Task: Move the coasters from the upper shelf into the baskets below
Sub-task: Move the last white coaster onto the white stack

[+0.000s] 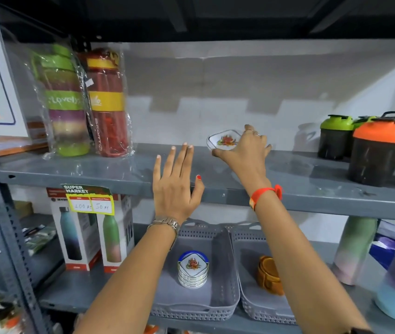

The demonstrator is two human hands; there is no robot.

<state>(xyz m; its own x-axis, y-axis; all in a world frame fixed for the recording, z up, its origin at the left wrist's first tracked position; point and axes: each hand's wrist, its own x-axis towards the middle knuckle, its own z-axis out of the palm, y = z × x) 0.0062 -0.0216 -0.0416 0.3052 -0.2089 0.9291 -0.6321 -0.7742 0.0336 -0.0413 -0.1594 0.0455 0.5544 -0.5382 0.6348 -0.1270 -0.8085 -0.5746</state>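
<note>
Your right hand [244, 150] reaches onto the upper shelf [312, 186], fingers closed around the last white flowered coaster [224, 141], tilted up off the surface. Your left hand [176, 182] hovers flat and spread, holding nothing. Below, the left basket [223, 280] holds a stack of matching coasters [193, 270]; the right basket [247, 273] holds brown ones [267, 273]. You appear mid-pickup; next, probably lower this coaster onto the matching stack.

Two hands, one white coaster [224, 140] on the upper shelf, two grey baskets [225, 300], two wrapped bottles [106, 102], two boxed bottles [76, 235], and one price tag [90, 200].
</note>
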